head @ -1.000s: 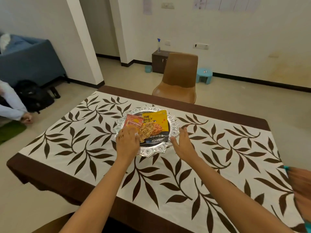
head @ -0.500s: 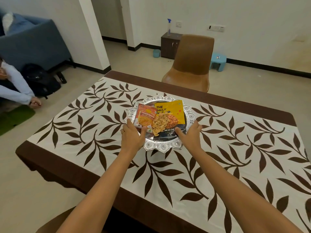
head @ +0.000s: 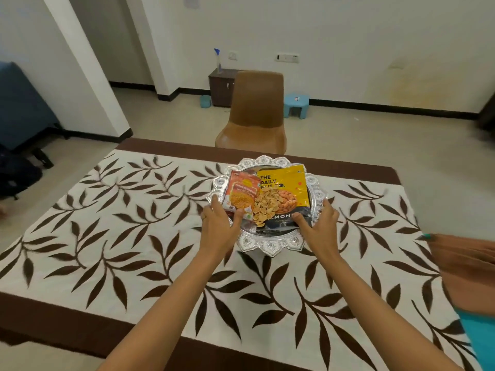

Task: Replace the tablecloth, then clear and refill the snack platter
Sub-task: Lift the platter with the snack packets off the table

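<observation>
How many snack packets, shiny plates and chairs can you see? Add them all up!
Snack packets: 2, the orange packet and the yellow packet
Platters: 1, the silver platter
Chairs: 1, the brown chair
Total: 4

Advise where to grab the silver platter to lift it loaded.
Take the silver platter by its scalloped rim at opposite left and right edges, one hand each side, thumbs on top. It is wide, shallow and flat, and the loose snacks would likely slide if it tilts. The left hand and right hand sit there now.
</observation>
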Tool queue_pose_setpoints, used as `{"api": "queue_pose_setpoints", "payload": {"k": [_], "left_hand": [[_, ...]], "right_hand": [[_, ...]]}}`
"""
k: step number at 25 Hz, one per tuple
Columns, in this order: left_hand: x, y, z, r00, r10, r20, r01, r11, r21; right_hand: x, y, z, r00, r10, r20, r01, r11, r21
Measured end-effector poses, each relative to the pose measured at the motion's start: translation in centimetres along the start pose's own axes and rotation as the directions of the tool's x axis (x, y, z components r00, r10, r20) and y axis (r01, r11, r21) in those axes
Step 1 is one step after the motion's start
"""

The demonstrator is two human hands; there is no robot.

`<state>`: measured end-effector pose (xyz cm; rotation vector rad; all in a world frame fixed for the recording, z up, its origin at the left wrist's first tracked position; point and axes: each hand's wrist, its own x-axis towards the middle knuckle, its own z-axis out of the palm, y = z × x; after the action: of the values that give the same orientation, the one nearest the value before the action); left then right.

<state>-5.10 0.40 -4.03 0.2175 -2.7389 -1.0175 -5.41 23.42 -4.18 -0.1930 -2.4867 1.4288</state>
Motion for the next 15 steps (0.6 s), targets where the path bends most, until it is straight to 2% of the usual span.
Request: {"api": "queue_pose_setpoints", "payload": {"k": [7, 11, 15], "left_hand": [[-2.9, 14.1, 10.8, 0.945, 0.255, 0.207, -0.24, 0.966, -0.093], [-6.6, 22.5, 17.8, 0.87, 0.374, 0.32, -0.342, 0.927, -0.153], [-11.1, 30.2, 24.4, 0.79, 0.475, 0.389, -0.421, 0.88, -0.22]], "right_hand": [[-2.2, 7.3, -16.6, 0.958, 0.138, -0.25, -0.146, 0.989, -0.012], [-4.6, 12.4, -26.2, 0.893, 0.18, -0.411, -0.206, 0.978, -0.018], [-7.7, 17.2, -34.5, 0.832, 0.228, -0.506, -0.268, 0.963, -0.006]]}}
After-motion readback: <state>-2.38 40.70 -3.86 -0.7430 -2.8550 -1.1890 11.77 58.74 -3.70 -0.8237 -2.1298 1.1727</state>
